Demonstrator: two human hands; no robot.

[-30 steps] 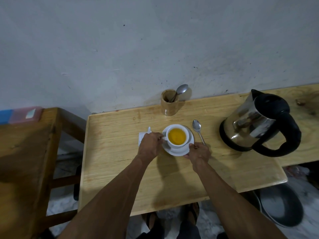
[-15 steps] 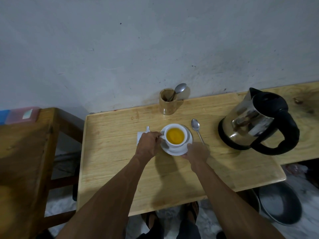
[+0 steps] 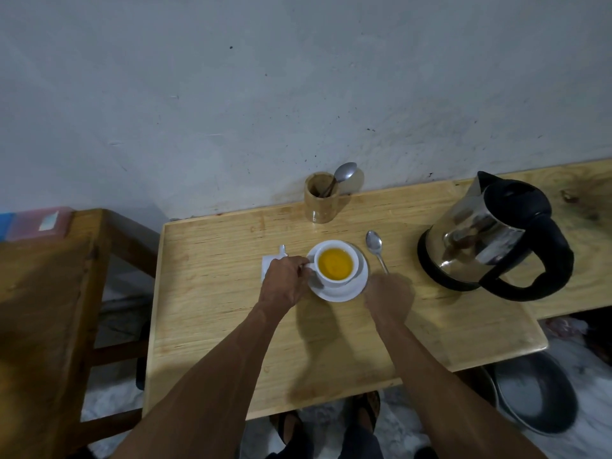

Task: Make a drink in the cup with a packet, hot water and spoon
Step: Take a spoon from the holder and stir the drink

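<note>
A white cup (image 3: 335, 281) full of orange-yellow drink stands on a white saucer (image 3: 342, 295) in the middle of the wooden table (image 3: 212, 303). My left hand (image 3: 286, 281) is at the cup's left side, with its fingers closed on the handle. Partly under that hand lies a torn white packet (image 3: 267, 264). A metal spoon (image 3: 374, 244) rests on the table right of the saucer. My right hand (image 3: 390, 293) is blurred, just off the saucer's near right rim and over the end of the spoon's handle; its grip is hidden.
A steel and black kettle (image 3: 480, 236) stands at the right. A wooden holder (image 3: 321, 203) with another spoon (image 3: 345, 172) is by the wall. A wooden bench (image 3: 39, 309) with a pink box (image 3: 33, 221) is at the left, and a dark basin (image 3: 536, 395) sits on the floor.
My right hand has slid off the saucer's rim to the right, onto the spoon's handle end. My left hand stays at the cup's handle. The view has shifted slightly.
</note>
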